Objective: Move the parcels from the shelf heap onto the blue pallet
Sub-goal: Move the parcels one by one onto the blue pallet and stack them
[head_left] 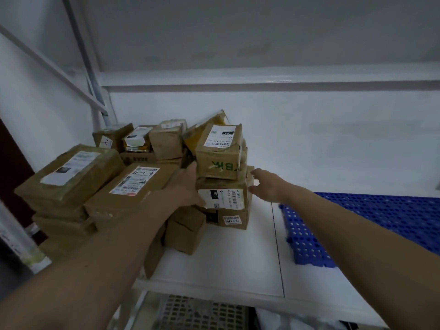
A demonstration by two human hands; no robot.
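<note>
Frame centre: left hand (184, 186) and right hand (265, 184), fingers released, flank the stacked parcels (220, 173); blue pallet (371, 222) at right.

We note a white shelf (238, 263). A heap of brown parcels (133, 184) lies on its left. A blue pallet (371, 225) lies on its right.

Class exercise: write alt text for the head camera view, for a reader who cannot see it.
Two bare hands reach into a heap of taped brown parcels on a white shelf, the left hand and right hand flanking a stack topped by a labelled box. A blue pallet lies to the right.
</note>
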